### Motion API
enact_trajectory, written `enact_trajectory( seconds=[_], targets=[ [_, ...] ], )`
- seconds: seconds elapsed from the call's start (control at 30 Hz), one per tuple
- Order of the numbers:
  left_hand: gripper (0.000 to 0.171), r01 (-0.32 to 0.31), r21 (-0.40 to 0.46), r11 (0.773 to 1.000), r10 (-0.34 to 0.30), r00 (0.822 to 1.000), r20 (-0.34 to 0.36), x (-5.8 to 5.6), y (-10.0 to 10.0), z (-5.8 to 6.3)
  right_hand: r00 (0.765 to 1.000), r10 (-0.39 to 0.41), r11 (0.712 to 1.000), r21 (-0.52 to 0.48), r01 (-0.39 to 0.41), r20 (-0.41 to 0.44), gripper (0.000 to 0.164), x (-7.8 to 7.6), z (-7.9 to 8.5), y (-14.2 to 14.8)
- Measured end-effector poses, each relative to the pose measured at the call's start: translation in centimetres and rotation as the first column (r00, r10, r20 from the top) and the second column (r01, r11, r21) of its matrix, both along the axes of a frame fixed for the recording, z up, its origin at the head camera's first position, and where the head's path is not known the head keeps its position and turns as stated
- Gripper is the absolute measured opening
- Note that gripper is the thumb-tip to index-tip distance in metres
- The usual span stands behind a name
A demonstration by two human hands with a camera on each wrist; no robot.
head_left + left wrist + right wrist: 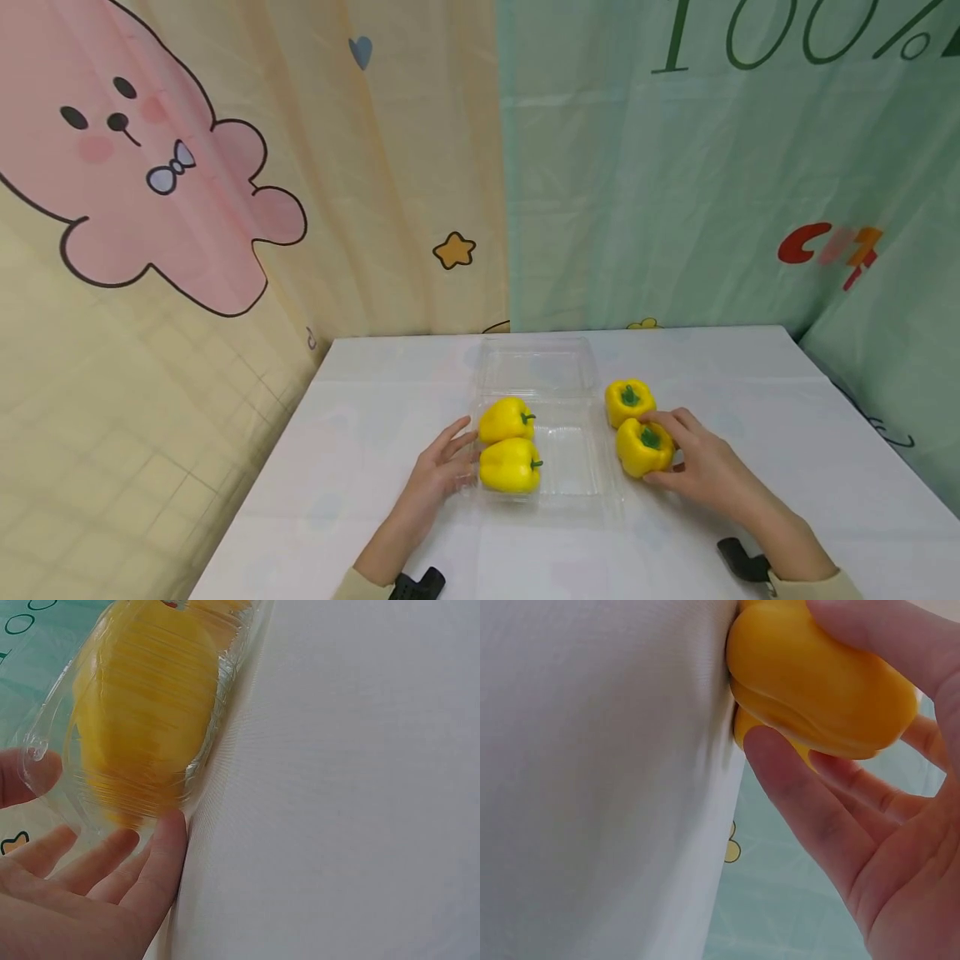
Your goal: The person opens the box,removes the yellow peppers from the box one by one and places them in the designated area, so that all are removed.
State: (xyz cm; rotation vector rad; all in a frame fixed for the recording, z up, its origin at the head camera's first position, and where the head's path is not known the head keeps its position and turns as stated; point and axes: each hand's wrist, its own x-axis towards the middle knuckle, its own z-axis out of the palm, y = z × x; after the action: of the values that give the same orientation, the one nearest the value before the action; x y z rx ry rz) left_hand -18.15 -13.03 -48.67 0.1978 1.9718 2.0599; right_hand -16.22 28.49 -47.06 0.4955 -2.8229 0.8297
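Note:
My right hand point(708, 462) grips a yellow bell pepper point(637, 454) with a green stem, thumb on the near side and fingers on the far side. Just behind it sits another yellow bell pepper point(626, 400). To the left lies a clear plastic clamshell box point(573, 467), lid folded back. Two yellow bell peppers point(508, 467) rest on their sides in its left half, stems pointing right. My left hand point(438, 471) is at the box's left wall with fingers extended. In the left wrist view, its fingertips point(172, 821) are right at the clear wall, beside a pepper.
A white cloth covers the table point(337, 442). Beyond it hang printed curtains, cream point(405, 167) on the left and green point(637, 192) on the right. The open lid point(536, 367) lies toward the table's far edge.

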Motion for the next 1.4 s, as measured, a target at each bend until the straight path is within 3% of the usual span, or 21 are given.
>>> enact_trajectory(
  seconds=[0.33,0.97,1.4],
  targets=[
    [0.068,-0.012,-0.007,1.0,0.012,1.0,-0.01,-0.03,0.09,0.22,0.997,-0.081,0.99,0.112,0.08,0.004,0.086,-0.03,0.48,-0.74],
    [0.068,-0.021,-0.007,1.0,0.021,1.0,0.013,-0.14,0.12,-0.17,0.993,-0.119,0.987,0.113,0.119,-0.001,0.097,0.11,-0.13,-0.93],
    [0.067,-0.018,-0.001,1.0,0.018,0.999,0.03,0.12,0.05,0.13,0.995,-0.098,0.99,0.109,0.094,0.033,0.1,0.46,0.8,-0.67]
  ],
)
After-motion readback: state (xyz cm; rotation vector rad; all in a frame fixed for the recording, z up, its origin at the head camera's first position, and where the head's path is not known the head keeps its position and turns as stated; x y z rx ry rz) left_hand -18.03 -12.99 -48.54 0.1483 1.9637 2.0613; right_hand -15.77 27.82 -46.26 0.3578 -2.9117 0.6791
